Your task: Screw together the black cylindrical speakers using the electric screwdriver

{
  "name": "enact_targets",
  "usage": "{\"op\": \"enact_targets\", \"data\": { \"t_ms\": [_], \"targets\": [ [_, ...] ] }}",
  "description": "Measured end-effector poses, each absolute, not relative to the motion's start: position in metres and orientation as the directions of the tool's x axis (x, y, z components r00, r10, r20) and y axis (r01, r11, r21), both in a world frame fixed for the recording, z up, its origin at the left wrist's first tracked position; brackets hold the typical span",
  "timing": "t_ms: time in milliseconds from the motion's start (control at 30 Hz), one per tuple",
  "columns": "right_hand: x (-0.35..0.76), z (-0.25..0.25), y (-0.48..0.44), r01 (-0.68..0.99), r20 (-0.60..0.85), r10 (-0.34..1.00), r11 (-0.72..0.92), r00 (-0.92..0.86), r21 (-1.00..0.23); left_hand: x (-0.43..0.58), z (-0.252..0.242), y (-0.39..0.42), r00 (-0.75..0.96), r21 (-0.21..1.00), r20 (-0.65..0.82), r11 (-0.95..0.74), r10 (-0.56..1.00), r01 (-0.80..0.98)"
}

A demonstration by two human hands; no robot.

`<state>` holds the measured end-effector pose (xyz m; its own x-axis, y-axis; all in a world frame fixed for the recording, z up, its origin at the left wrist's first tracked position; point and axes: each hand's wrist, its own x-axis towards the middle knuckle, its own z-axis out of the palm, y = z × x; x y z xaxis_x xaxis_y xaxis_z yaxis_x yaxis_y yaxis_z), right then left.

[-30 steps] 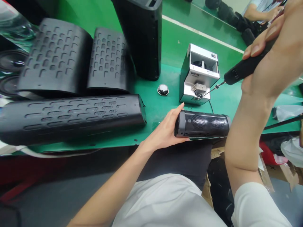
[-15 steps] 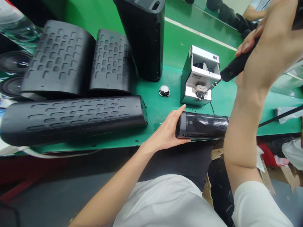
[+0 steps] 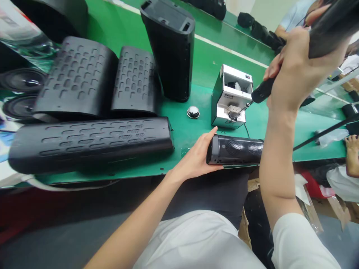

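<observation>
My left hand (image 3: 198,156) grips the left end of a black cylindrical speaker (image 3: 237,150), which lies on its side at the table's front edge. Up at the right, my right hand (image 3: 297,71) is wrapped round a black electric screwdriver (image 3: 263,90). The driver's thin bit points down and left to the front of a small silver screw feeder (image 3: 232,97); its tip is at the metal block there, too small to make out exactly. A round silver-topped part (image 3: 193,112) lies on the green table left of the feeder.
Black perforated housings (image 3: 92,144) fill the left of the green table (image 3: 140,167), with a tall black speaker body (image 3: 175,56) standing behind. Round speaker drivers (image 3: 24,80) are at the far left. Another person's hand (image 3: 352,145) shows at the right edge.
The camera view has shifted slightly, showing more on the right. My right hand and the screwdriver have tilted, with the bit still at the feeder. My left hand keeps its hold.
</observation>
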<state>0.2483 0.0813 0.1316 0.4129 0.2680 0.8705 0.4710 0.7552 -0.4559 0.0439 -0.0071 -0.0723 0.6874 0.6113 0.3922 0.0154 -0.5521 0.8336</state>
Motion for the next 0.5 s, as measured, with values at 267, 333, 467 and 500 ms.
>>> {"op": "enact_targets", "data": {
  "t_ms": [267, 333, 467, 500],
  "targets": [
    [0.254, 0.121, 0.07, 0.528, 0.91, 0.24, 0.752, 0.338, -0.394, 0.044, -0.074, -0.006, 0.684, 0.832, 0.395, -0.555, 0.614, 0.017],
    [0.256, 0.116, 0.074, 0.508, 0.9, 0.242, 0.759, 0.362, -0.408, 0.044, -0.074, -0.006, 0.683, 0.831, 0.401, -0.557, 0.61, 0.01],
    [0.256, 0.115, 0.073, 0.485, 0.886, 0.25, 0.762, 0.39, -0.429, 0.043, -0.073, -0.006, 0.681, 0.828, 0.409, -0.56, 0.608, 0.002],
    [0.257, 0.119, 0.068, 0.467, 0.876, 0.263, 0.765, 0.404, -0.445, 0.043, -0.072, -0.006, 0.68, 0.83, 0.406, -0.557, 0.61, 0.004]
  ]
}}
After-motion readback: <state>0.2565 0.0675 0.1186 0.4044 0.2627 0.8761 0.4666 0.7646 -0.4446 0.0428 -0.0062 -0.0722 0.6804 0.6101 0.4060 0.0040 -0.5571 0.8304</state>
